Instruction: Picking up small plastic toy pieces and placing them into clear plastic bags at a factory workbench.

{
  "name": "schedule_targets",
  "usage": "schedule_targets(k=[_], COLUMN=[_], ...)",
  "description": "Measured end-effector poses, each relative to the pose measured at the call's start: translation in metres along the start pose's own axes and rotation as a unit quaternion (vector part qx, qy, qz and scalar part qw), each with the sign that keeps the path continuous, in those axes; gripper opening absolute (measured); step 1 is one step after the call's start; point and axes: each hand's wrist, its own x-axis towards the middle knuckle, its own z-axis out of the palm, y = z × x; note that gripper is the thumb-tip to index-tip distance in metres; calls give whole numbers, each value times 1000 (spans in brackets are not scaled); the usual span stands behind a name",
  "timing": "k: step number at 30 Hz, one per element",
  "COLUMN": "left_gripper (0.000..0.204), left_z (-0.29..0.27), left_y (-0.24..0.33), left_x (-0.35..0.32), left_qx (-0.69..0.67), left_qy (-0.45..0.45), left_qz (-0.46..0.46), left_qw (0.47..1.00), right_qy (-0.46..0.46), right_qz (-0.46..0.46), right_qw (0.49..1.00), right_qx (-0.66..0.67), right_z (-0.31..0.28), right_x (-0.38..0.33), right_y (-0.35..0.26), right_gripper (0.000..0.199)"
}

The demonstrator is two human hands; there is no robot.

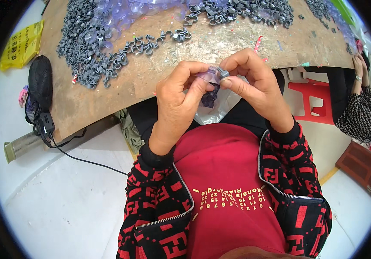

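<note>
Above the table's near edge, my left hand [177, 97] pinches a clear purplish suction cup [209, 75] between thumb and fingers. My right hand [256, 82] grips a small grey plastic clip [223, 74] and holds it against the cup's right side. Fingers partly cover the joint, so I cannot tell whether the two are fastened. Below the hands, a clear plastic bag [215, 115] lies over my lap, with something dark purple [209, 98] at it. A large heap of grey clips [82, 47] spreads over the table's left, beside many clear suction cups [123, 15].
More grey clips [246, 12] lie at the far side of the worn wooden table [220, 41]. A yellow bag [23, 45] and black pouch [41, 80] with a cable are at left. On the right are a red stool [297, 88] and another person's patterned sleeve [360, 114].
</note>
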Motion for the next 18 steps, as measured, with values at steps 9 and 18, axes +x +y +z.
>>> schedule_targets(k=[9, 18], left_gripper=[15, 16], left_z=[-4, -13], left_y=[-9, -17], left_x=[3, 8], left_qx=[-153, -249], left_qy=[-13, -25], left_qz=[-107, -143], left_qw=[982, 958], right_qy=[-24, -52], right_qz=[61, 141], right_qw=[974, 973], right_qx=[216, 176], right_z=[-5, -8], right_x=[1, 23], right_y=[14, 9], right_gripper=[18, 15])
